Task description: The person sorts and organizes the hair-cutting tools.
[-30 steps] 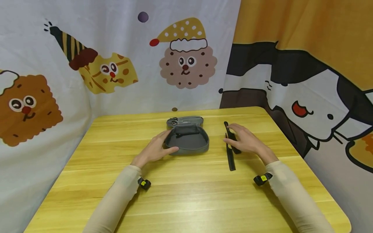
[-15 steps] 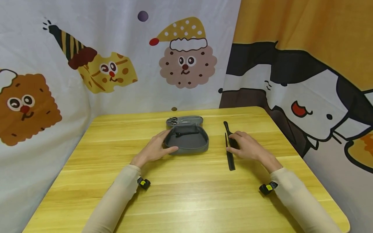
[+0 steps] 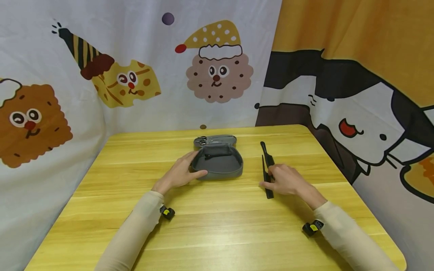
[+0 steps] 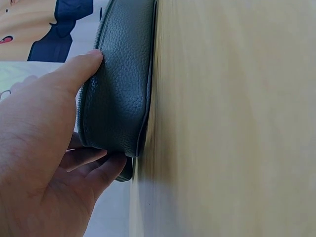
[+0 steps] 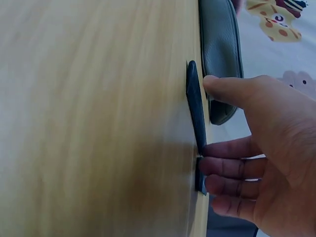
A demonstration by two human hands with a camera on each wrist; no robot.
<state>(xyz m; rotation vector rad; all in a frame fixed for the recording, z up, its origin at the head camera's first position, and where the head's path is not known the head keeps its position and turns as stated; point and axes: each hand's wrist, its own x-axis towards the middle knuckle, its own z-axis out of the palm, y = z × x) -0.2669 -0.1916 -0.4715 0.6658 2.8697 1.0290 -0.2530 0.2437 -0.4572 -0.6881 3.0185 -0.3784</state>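
A grey zippered case lies unzipped in the head view, its lid folded back. My left hand holds the case's left corner; in the left wrist view the thumb lies on the zippered rim and the fingers bend under the side. Two black combs lie right of the case: a slim tail comb and a handled comb. Over them is my right hand, thumb and fingers spread apart; its fingertips reach the dark comb pieces in the right wrist view. The handled comb's lower part is hidden.
Inside the case lies a slim black item. Silver finger loops, like scissors handles, show in the lid. The wooden table ends at a curtain with cartoon prints behind it.
My right hand has come down along the combs toward me, uncovering the handled comb's upper part. The combs lie in about the same place. The left hand and case have stayed still.
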